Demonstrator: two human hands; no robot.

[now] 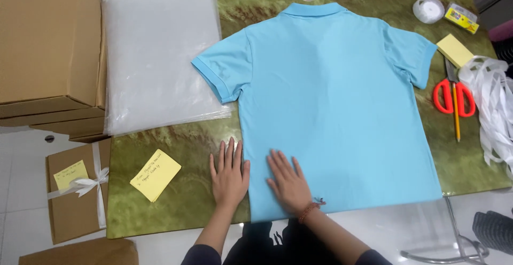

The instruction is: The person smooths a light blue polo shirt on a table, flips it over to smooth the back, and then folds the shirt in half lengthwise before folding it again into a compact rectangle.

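On the green marbled tabletop (176,142), clear plastic bags (160,51) and a yellow paper note (155,174) lie left of the light-blue polo shirt (331,104). Left hand (230,175) flat, fingers spread, beside its hem; right hand (288,182) flat upon it.

Both hands (230,172) (289,180) flat, palms down, fingers extended.

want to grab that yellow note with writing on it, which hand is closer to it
Left. The left hand lies flat on the table just right of the yellow note; the right hand rests farther right on the blue shirt.
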